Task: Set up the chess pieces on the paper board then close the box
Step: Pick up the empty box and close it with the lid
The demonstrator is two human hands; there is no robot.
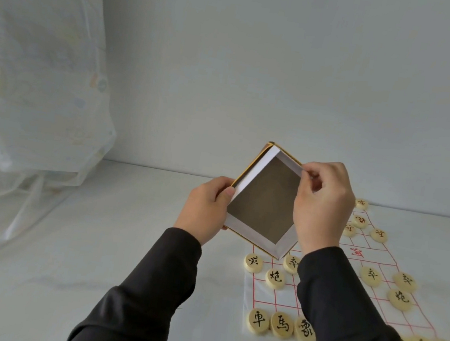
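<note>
I hold a shallow cardboard box (264, 202) in the air above the table, tilted so its empty brown inside faces me; it has white inner walls and a yellow outside. My left hand (206, 211) grips its left edge. My right hand (321, 204) pinches its upper right rim. Below lies the paper board (366, 308) with red grid lines. Round wooden chess pieces stand on it: black-lettered ones in the near row (281, 325) and second rows (275, 278), red-lettered ones at the far end (379, 235). My right arm hides part of the board.
A sheer white curtain (38, 72) hangs at the left and spills over the pale table (92, 238). A plain wall stands behind the table's far edge.
</note>
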